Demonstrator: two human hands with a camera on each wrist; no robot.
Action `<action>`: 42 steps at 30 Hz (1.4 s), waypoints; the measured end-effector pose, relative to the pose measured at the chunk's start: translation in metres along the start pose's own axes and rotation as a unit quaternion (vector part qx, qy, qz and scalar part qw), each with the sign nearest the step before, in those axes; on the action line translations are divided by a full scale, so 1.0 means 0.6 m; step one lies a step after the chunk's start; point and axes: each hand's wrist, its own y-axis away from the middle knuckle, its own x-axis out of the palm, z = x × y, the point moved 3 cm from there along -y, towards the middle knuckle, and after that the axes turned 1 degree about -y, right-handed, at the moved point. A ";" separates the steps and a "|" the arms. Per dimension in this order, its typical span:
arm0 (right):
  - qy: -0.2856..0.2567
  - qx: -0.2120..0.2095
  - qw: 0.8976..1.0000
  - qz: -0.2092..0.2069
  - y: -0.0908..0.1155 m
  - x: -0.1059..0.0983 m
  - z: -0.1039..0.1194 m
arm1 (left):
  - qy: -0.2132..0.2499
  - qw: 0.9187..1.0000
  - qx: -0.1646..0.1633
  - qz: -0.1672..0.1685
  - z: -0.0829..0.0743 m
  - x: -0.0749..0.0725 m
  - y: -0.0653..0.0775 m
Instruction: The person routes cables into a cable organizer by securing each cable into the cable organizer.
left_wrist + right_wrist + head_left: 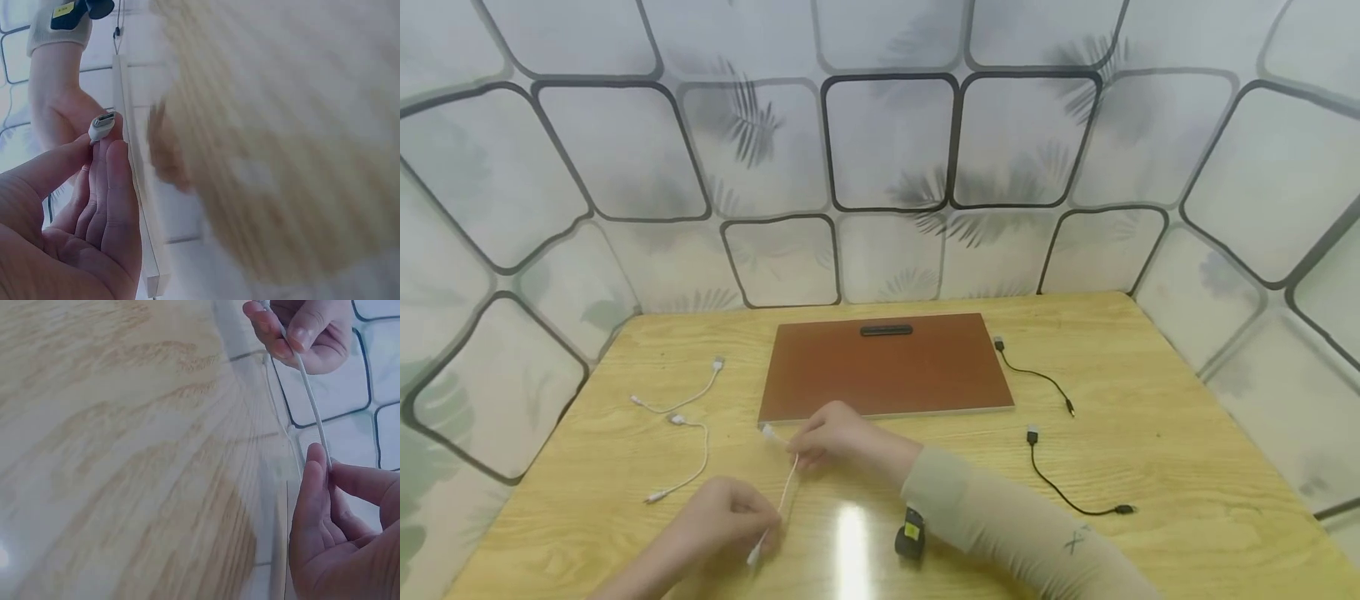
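Twice pinching one white cable (787, 489) above the wooden table (1195, 467): gripping behind its near plug (102, 127) with the left hand (726, 515), gripping nearer its far plug (768, 432) with the right hand (829, 433), using thumb and fingertips in both (a narrow hold each time). Running almost straight between the hands, then bending left past the right fingers and, in the head view, overlapping the near left corner of a brown panel (887, 375) with a dark handle (886, 330). Hiding part of that panel's near edge behind the right hand. Crossing the near part of the table with a pale sleeve (1022, 521), wearing a dark device (910, 537) with a yellow label at the cuff, and so standing between the held cable and a near black cable (1049, 486) on the right. Seeing a far black cable (1034, 372) just beside the panel's right edge. Finding, on the left, a far white cable (673, 409) and a near white cable (705, 454), curving close together. Facing a patterned curtain (887, 142) beyond the table.
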 end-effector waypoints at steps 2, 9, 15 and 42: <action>-0.023 0.009 1.000 -0.005 -0.003 -0.004 -0.002 | -0.006 1.000 -0.002 -0.003 -0.002 -0.004 -0.004; -0.069 0.034 0.997 -0.027 -0.014 -0.022 -0.007 | -0.019 0.999 -0.016 -0.025 -0.012 -0.016 -0.020; -0.100 0.038 0.994 -0.029 -0.014 -0.036 -0.002 | -0.014 1.000 -0.009 -0.019 -0.019 -0.023 -0.029; -0.158 0.038 0.982 -0.098 -0.030 -0.098 0.004 | -0.032 0.999 -0.007 -0.032 -0.048 -0.047 -0.100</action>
